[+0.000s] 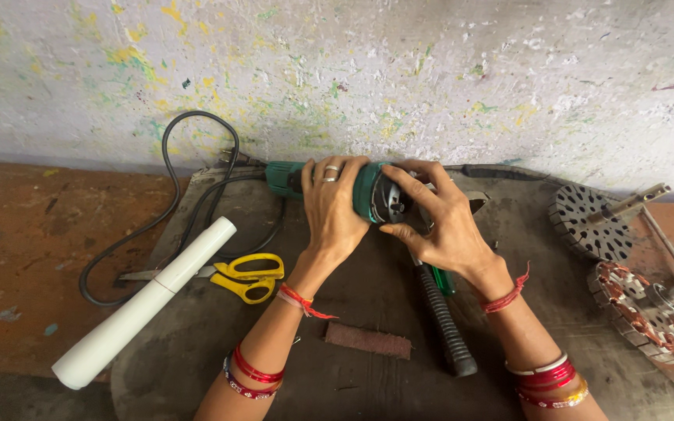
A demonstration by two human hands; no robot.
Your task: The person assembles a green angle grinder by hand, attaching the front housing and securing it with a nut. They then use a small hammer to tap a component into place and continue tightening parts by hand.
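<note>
A green angle grinder point(367, 191) lies on its side on a dark mat point(189, 351), close to the wall. My left hand point(333, 203) is wrapped over the grinder's green body. At the grinder's head end, my right hand point(438, 222) has its fingers on the dark round face. A black cable point(167, 148) loops out from the grinder's left end. Both wrists wear red bangles and red thread.
Yellow-handled scissors point(247, 277) and a white plastic pipe point(142, 304) lie left of my arms. A black-gripped tool point(446, 327) and a small brown abrasive strip point(368, 341) lie between them. Two motor rotors point(587, 222) point(641, 308) sit at the right. A paint-spattered wall stands behind.
</note>
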